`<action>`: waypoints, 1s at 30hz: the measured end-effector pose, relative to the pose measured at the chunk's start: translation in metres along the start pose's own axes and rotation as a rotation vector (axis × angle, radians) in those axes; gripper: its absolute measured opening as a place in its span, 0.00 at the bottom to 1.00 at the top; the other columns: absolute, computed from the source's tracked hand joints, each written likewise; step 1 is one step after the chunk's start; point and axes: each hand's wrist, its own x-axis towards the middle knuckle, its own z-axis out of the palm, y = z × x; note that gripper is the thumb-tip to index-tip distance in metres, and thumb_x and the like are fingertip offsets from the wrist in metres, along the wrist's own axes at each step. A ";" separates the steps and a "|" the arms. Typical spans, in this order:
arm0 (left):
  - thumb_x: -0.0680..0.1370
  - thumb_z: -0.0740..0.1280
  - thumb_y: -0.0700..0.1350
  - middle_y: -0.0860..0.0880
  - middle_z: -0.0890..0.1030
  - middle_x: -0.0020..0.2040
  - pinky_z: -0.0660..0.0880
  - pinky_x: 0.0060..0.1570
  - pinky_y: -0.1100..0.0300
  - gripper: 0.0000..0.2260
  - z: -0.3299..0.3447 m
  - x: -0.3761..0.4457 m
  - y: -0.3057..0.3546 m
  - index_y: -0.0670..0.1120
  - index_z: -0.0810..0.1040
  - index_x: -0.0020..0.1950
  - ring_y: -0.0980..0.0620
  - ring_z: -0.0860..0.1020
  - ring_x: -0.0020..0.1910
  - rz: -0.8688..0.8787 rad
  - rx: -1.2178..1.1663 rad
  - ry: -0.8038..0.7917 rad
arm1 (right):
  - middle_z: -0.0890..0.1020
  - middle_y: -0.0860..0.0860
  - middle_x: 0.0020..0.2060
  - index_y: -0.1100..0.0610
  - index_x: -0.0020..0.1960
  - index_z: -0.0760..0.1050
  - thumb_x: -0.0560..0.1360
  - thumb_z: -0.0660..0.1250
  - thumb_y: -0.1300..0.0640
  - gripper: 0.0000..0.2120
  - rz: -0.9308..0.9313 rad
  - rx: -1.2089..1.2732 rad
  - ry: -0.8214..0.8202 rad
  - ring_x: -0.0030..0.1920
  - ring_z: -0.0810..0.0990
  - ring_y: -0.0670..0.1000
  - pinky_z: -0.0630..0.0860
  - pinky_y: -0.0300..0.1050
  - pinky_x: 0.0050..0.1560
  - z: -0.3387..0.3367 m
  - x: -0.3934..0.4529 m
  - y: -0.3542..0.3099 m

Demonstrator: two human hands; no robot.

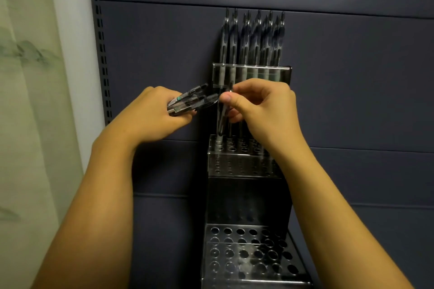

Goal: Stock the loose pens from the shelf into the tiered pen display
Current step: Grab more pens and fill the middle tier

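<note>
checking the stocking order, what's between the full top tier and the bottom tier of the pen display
In the head view, the middle tier lies between them, a few pens standing in its back row; the right hand grips one there.

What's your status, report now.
Left hand grips spare pens. Right hand pinches one pen into middle tier. Nothing blocking.

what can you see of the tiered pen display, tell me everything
The tiered pen display is a stepped rack of clear, shiny plastic standing against the dark shelf back panel. Its tiers are drilled with rows of round holes. The top tier is filled with upright pens, the middle tier holds a few, and the bottom tier's holes look empty. The right hand is setting a pen into the middle tier's left end.
</note>
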 end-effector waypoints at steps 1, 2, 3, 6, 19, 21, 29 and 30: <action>0.77 0.71 0.48 0.49 0.75 0.29 0.64 0.28 0.63 0.12 0.000 0.000 0.000 0.45 0.78 0.36 0.58 0.69 0.26 0.000 -0.002 0.001 | 0.86 0.51 0.35 0.58 0.48 0.84 0.74 0.77 0.55 0.07 -0.008 -0.022 -0.012 0.33 0.85 0.47 0.84 0.45 0.39 0.002 -0.001 0.000; 0.77 0.71 0.48 0.49 0.75 0.29 0.65 0.28 0.63 0.12 0.000 0.000 0.000 0.44 0.78 0.37 0.58 0.69 0.26 0.000 -0.005 0.001 | 0.86 0.50 0.35 0.58 0.48 0.85 0.74 0.77 0.55 0.08 -0.017 -0.042 -0.015 0.32 0.85 0.46 0.84 0.43 0.39 0.003 -0.002 -0.001; 0.78 0.71 0.48 0.48 0.76 0.30 0.65 0.29 0.61 0.12 0.000 0.000 0.000 0.44 0.78 0.37 0.58 0.69 0.26 0.001 -0.005 -0.001 | 0.86 0.50 0.35 0.59 0.48 0.85 0.74 0.77 0.55 0.08 -0.025 -0.057 -0.011 0.32 0.85 0.44 0.83 0.41 0.38 0.004 -0.002 -0.002; 0.77 0.72 0.48 0.49 0.76 0.30 0.64 0.28 0.64 0.11 0.000 0.000 -0.001 0.46 0.78 0.37 0.58 0.69 0.26 0.003 0.006 -0.005 | 0.85 0.49 0.34 0.58 0.48 0.85 0.75 0.76 0.54 0.08 -0.031 -0.090 0.011 0.31 0.84 0.44 0.82 0.38 0.37 0.005 -0.002 -0.003; 0.78 0.71 0.48 0.50 0.74 0.29 0.65 0.30 0.60 0.12 0.001 0.000 -0.001 0.47 0.76 0.36 0.59 0.69 0.25 -0.009 0.023 -0.011 | 0.85 0.45 0.33 0.57 0.50 0.85 0.75 0.76 0.50 0.10 -0.060 -0.187 0.046 0.31 0.84 0.42 0.84 0.46 0.44 0.011 -0.002 -0.002; 0.78 0.71 0.48 0.50 0.74 0.29 0.65 0.30 0.60 0.12 0.001 0.000 -0.002 0.47 0.76 0.36 0.59 0.69 0.25 -0.014 0.019 -0.008 | 0.85 0.45 0.33 0.57 0.50 0.85 0.74 0.76 0.50 0.11 -0.066 -0.192 0.046 0.31 0.84 0.43 0.84 0.46 0.44 0.013 -0.002 -0.001; 0.78 0.71 0.48 0.48 0.75 0.29 0.66 0.30 0.57 0.12 0.003 0.000 -0.006 0.45 0.78 0.37 0.55 0.69 0.26 -0.024 0.029 0.002 | 0.84 0.47 0.34 0.54 0.48 0.86 0.72 0.77 0.45 0.13 -0.062 -0.262 0.049 0.42 0.84 0.56 0.83 0.56 0.46 0.021 0.001 0.007; 0.78 0.71 0.48 0.48 0.76 0.29 0.66 0.30 0.57 0.11 0.002 0.000 -0.007 0.45 0.79 0.38 0.55 0.69 0.26 -0.027 0.027 0.005 | 0.84 0.48 0.35 0.55 0.47 0.85 0.72 0.77 0.44 0.14 -0.039 -0.266 0.038 0.44 0.84 0.58 0.83 0.56 0.45 0.021 0.001 0.008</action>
